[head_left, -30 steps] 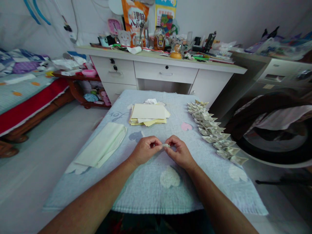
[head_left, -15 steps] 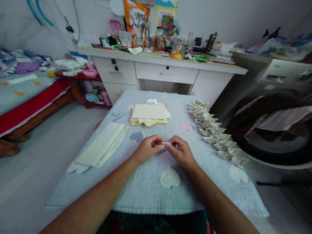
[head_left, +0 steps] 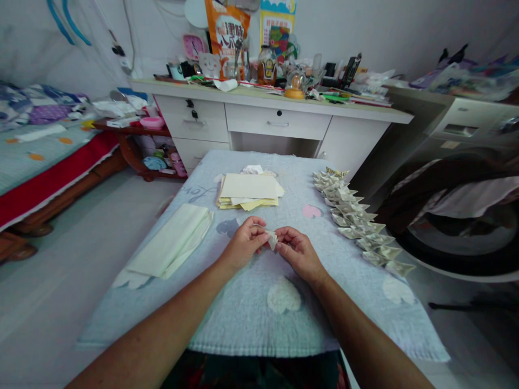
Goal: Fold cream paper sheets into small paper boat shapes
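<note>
Between my two hands is a small piece of folded paper (head_left: 272, 240), pale and pointed at its lower end. My left hand (head_left: 246, 241) pinches it from the left with thumb and fingers. From the right, my right hand (head_left: 299, 250) closes thumb and fingertips on its edge. Both hands are just above the cloth-covered table (head_left: 251, 319). Beyond them lies a stack of cream and yellow paper sheets (head_left: 249, 186). To the left is a folded pale green sheet (head_left: 172, 240). Rows of folded paper boats (head_left: 357, 219) line the right side.
A crumpled white tissue (head_left: 252, 169) lies behind the paper stack. Past the table stands a white desk (head_left: 279, 119) crowded with jars and bags. A front-loading washing machine (head_left: 458, 121) is at the right, a bed (head_left: 40, 156) at the left.
The folded paper has turned from lying flat and edge-on to pointing downward. The fingers of both hands have shifted around it, and the left fingers are raised a little.
</note>
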`<act>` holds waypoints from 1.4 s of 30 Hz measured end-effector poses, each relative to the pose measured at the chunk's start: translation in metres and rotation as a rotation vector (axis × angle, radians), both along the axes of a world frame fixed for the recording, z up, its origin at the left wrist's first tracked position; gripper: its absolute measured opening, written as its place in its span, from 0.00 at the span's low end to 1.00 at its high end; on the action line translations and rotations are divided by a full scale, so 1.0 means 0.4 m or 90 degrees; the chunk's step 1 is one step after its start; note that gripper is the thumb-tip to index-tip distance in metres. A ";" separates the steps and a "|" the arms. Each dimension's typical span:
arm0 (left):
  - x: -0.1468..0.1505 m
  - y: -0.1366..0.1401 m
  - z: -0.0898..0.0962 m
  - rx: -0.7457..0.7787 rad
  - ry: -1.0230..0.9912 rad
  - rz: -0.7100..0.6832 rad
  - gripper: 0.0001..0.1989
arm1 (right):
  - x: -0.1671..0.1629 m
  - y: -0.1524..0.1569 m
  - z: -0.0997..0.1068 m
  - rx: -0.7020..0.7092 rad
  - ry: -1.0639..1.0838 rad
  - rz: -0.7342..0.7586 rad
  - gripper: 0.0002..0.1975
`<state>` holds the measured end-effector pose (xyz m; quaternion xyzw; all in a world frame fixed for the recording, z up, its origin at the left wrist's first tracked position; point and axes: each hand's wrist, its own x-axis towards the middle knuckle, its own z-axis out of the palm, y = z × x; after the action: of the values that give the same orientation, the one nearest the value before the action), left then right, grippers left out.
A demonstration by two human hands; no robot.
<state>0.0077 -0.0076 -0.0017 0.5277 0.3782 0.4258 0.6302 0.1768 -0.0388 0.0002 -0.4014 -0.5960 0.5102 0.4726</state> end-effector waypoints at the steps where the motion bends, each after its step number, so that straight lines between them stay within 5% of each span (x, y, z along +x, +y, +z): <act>1: 0.000 0.001 -0.003 0.013 0.008 0.016 0.16 | -0.001 0.002 -0.003 -0.007 0.008 -0.002 0.13; 6: -0.005 -0.001 -0.004 0.070 0.080 -0.006 0.09 | -0.006 0.010 -0.013 -0.003 0.007 -0.020 0.16; 12: -0.003 -0.009 0.007 0.080 0.081 -0.035 0.17 | -0.003 0.013 -0.014 0.014 -0.029 -0.053 0.14; 20: -0.007 0.003 -0.005 0.045 0.034 -0.033 0.15 | 0.003 0.008 -0.006 -0.004 0.010 -0.026 0.13; 28: -0.010 -0.003 0.004 0.064 0.074 -0.047 0.13 | 0.010 0.016 -0.012 0.117 -0.135 -0.145 0.10; 42: -0.001 -0.002 0.009 0.034 0.035 -0.037 0.15 | 0.011 0.016 -0.023 0.002 -0.010 -0.063 0.11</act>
<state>0.0071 -0.0084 0.0020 0.5667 0.3680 0.4026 0.6176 0.1811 -0.0323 -0.0089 -0.4336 -0.5801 0.4817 0.4934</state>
